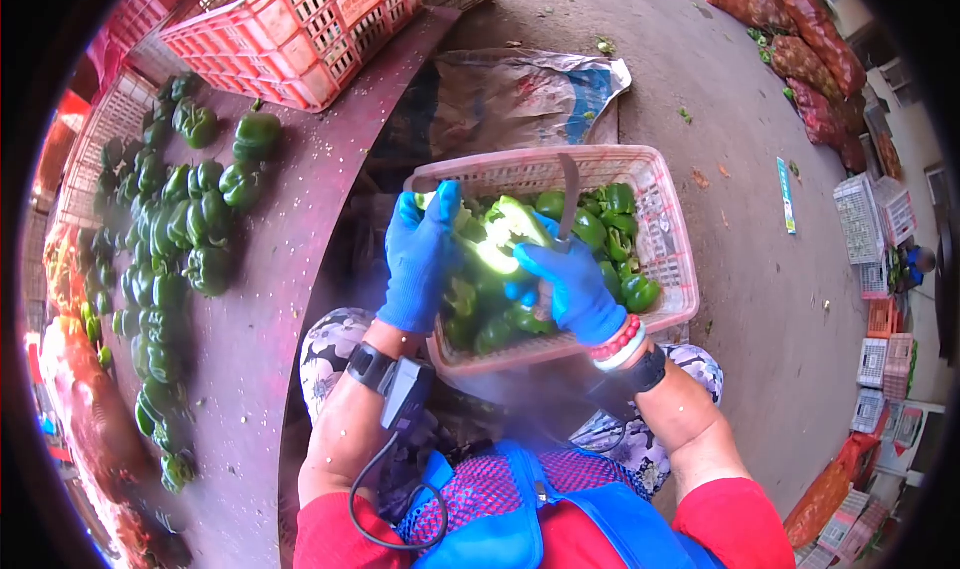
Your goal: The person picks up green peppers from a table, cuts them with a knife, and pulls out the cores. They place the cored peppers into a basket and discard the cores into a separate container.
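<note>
The cut green pepper (512,229) shows pale flesh inside.

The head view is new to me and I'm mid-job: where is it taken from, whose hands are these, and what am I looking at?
There is no robot here. A camera on a person's head looks forward and down, so you see that person's own arms. The left hand and right hand wear blue gloves. The right holds a knife, blade up. Between the hands is a cut-open pepper; what the left grips is unclear. Below is a pink crate with green peppers. On the purplish surface at the picture's left lie more peppers, near a red crate.
</note>
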Action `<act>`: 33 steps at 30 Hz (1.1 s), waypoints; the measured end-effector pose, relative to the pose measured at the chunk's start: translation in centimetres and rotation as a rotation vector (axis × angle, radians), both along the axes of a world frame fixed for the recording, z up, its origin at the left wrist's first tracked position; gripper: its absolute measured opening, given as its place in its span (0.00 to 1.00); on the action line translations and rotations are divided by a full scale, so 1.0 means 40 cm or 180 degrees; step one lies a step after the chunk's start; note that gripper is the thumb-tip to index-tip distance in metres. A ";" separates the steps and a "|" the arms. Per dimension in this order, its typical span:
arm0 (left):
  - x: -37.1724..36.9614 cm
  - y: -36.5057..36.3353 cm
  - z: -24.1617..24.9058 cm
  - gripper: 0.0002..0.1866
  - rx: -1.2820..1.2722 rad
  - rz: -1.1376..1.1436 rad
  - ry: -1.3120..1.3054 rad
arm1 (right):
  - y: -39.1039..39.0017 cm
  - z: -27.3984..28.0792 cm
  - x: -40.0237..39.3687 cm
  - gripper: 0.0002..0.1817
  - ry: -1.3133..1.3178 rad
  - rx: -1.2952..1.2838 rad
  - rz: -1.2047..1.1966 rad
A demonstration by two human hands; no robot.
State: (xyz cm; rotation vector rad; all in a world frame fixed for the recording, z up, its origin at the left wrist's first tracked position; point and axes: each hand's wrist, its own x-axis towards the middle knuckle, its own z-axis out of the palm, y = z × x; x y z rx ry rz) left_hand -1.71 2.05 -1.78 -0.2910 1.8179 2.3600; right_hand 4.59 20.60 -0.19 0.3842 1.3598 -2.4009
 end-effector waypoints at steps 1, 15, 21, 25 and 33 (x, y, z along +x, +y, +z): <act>-0.004 -0.002 -0.013 0.14 0.0073 0.0036 -0.0125 | -0.004 -0.010 0.003 0.28 -0.0007 0.0096 -0.0017; -0.035 0.011 -0.034 0.31 0.2260 -0.0944 -0.2296 | 0.149 0.031 -0.028 0.22 0.1659 0.3360 -0.0350; -0.001 0.039 -0.081 0.23 0.1160 -0.2000 -0.1161 | 0.063 0.031 -0.047 0.21 0.2132 0.3944 0.0227; 0.036 0.039 -0.041 0.14 -0.0564 -0.1876 0.0143 | 0.096 0.027 -0.048 0.19 0.0897 0.2154 0.0401; 0.070 0.023 -0.012 0.11 -0.2795 -0.1551 0.2544 | 0.028 0.008 -0.049 0.14 0.1674 0.3323 0.0344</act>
